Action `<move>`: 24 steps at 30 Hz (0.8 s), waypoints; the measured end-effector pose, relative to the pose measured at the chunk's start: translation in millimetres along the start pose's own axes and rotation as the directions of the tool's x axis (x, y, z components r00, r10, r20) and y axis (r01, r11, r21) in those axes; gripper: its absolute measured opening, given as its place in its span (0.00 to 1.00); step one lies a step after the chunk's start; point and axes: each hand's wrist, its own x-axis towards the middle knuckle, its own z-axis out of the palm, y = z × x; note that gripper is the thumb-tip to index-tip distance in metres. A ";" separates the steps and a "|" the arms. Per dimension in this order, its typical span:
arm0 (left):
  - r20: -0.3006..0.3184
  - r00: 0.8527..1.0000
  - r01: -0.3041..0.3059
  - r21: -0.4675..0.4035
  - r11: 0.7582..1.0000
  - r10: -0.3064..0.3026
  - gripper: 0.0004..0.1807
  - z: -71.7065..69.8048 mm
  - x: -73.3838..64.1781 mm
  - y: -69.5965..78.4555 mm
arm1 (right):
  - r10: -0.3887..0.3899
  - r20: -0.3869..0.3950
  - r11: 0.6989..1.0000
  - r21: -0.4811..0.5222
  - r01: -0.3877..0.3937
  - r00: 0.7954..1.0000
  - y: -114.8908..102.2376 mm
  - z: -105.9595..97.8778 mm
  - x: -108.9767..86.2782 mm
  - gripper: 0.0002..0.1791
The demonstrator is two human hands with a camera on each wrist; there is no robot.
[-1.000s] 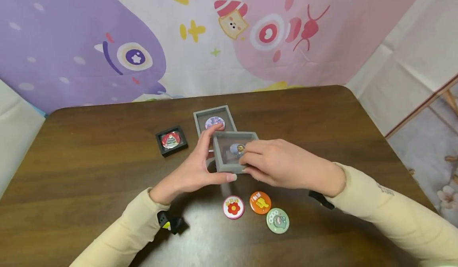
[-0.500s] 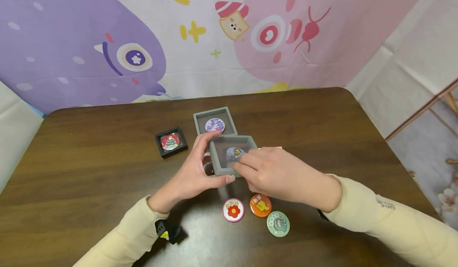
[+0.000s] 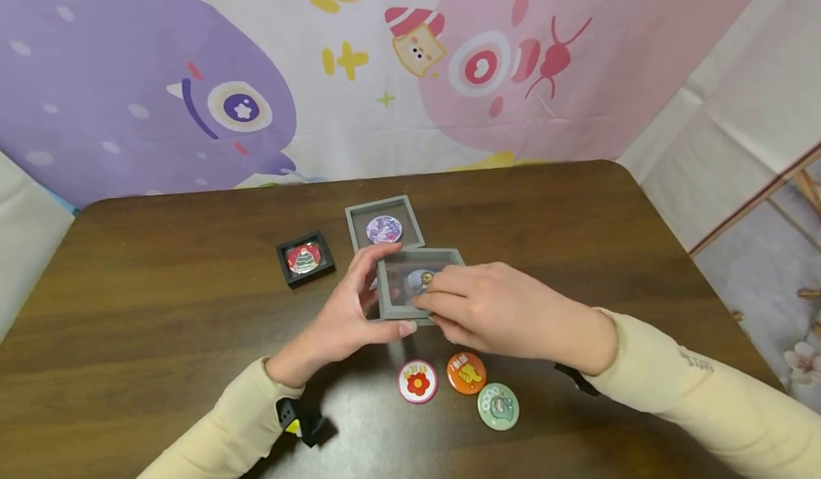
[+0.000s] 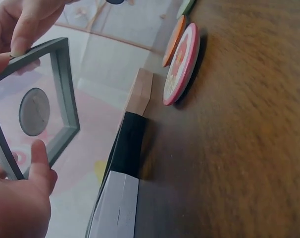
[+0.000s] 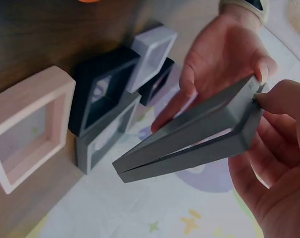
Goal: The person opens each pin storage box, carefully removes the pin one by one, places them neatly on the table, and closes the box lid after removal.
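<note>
A grey display frame (image 3: 386, 299) with clear film is held above the table, a round portrait badge (image 3: 418, 280) in its middle. My left hand (image 3: 340, 315) grips its left side, thumb at the near edge and index finger at the far edge. Pinching the right side is my right hand (image 3: 507, 315), which covers that part in the head view. In the right wrist view the frame's two halves (image 5: 189, 144) stand apart in a narrow wedge, joined at the end away from the right hand. The left wrist view shows the badge's plain back (image 4: 34, 112).
Behind lies another grey frame (image 3: 415, 233) with a purple badge (image 3: 384, 229); left, a small black frame (image 3: 306, 278) holds a red badge (image 3: 303, 258). Pink (image 5: 61, 84), black (image 5: 80, 99) and white (image 5: 140, 49) frames stand nearby. Flower (image 3: 417, 381), orange (image 3: 467, 373) and green (image 3: 497, 406) badges lie in front.
The held frame has moved slightly toward me and tilted, and a second rim now shows under its near edge. The right hand shifted along with it and keeps its pinch.
</note>
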 end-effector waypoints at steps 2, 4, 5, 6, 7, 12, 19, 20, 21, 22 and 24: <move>0.000 1.000 -0.010 -0.042 0.999 0.010 0.50 -0.8 -0.5 -1.1 | -0.002 0.001 1.000 0.029 0.002 1.000 1.8 -1.9 0.1 0.16; 0.005 1.000 -0.026 -0.079 0.997 0.027 0.49 -1.7 -1.2 -2.2 | 0.001 -0.008 0.998 0.063 0.000 1.000 3.8 -4.1 0.5 0.17; 0.009 0.999 -0.033 -0.095 0.995 0.034 0.49 -2.1 -1.5 -2.7 | 0.002 -0.020 0.997 0.082 0.000 1.000 4.9 -5.2 0.9 0.18; 0.014 0.999 -0.038 -0.108 0.993 0.040 0.49 -2.5 -1.9 -3.2 | 0.006 -0.033 0.995 0.103 -0.003 0.999 6.1 -6.5 1.4 0.18; 0.021 0.999 -0.041 -0.121 0.992 0.044 0.49 -2.9 -2.1 -4.0 | 0.014 -0.049 0.992 0.122 -0.007 0.999 7.2 -7.9 1.9 0.18; 0.059 0.997 -0.039 -0.183 0.982 0.050 0.52 -4.0 -3.1 -6.3 | 0.074 -0.148 0.980 0.196 -0.044 0.986 12.3 -13.6 5.6 0.17; 0.118 0.991 -0.030 -0.285 0.958 0.067 0.60 -1.0 -3.9 -8.1 | 0.180 -0.315 0.982 0.104 -0.155 0.932 15.8 -17.2 9.5 0.19; 0.125 0.990 -0.031 -0.288 0.957 0.069 0.61 -0.3 -3.6 -7.9 | 0.185 -0.344 0.982 0.083 -0.167 0.921 16.6 -17.0 9.9 0.19; 0.130 0.989 -0.029 -0.287 0.957 0.070 0.62 0.5 -3.1 -7.5 | 0.186 -0.374 0.983 0.065 -0.174 0.909 17.5 -16.5 10.7 0.19; 0.139 0.988 -0.031 -0.289 0.957 0.074 0.63 1.0 -2.5 -7.6 | 0.187 -0.398 0.982 0.051 -0.182 0.898 18.5 -15.7 11.4 0.18; 0.153 0.985 -0.030 -0.289 0.957 0.077 0.65 1.7 -1.1 -7.4 | 0.187 -0.434 0.981 0.031 -0.193 0.881 20.6 -14.4 13.2 0.13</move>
